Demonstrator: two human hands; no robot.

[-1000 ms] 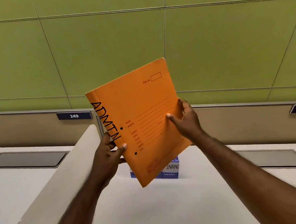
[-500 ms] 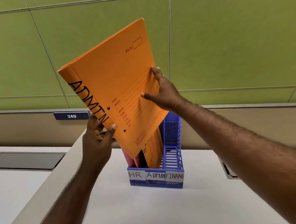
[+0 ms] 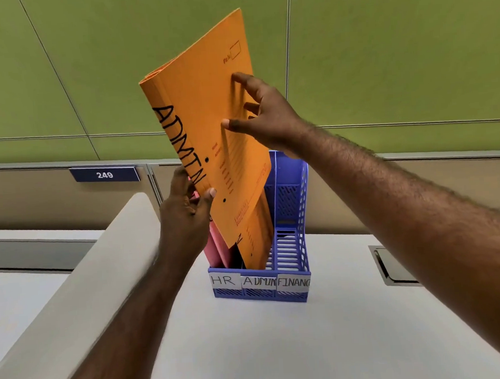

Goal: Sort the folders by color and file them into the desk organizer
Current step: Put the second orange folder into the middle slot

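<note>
An orange folder (image 3: 205, 98) marked ADMIN hangs tilted above the blue desk organizer (image 3: 295, 277), its lower corner pointing down at the middle slot. My left hand (image 3: 186, 219) grips its spine near the bottom. My right hand (image 3: 262, 115) holds the folder's right edge, thumb and forefinger on the front cover. The organizer carries three labels: HR, ADMIN, FINANC. Pink folders (image 3: 217, 250) stand in the HR slot. Another orange folder (image 3: 260, 241) stands in the ADMIN slot. The right slot shows no folder.
The organizer stands on a white desk (image 3: 282, 348) against a beige panel and green wall. A curved white divider (image 3: 81, 275) runs along the left. A metal cable hatch (image 3: 394, 265) is set in the desk at right. A blue plate reads 249 (image 3: 104, 174).
The folder has turned more upright and moved right and down over the organizer. My view has moved closer to the organizer.
</note>
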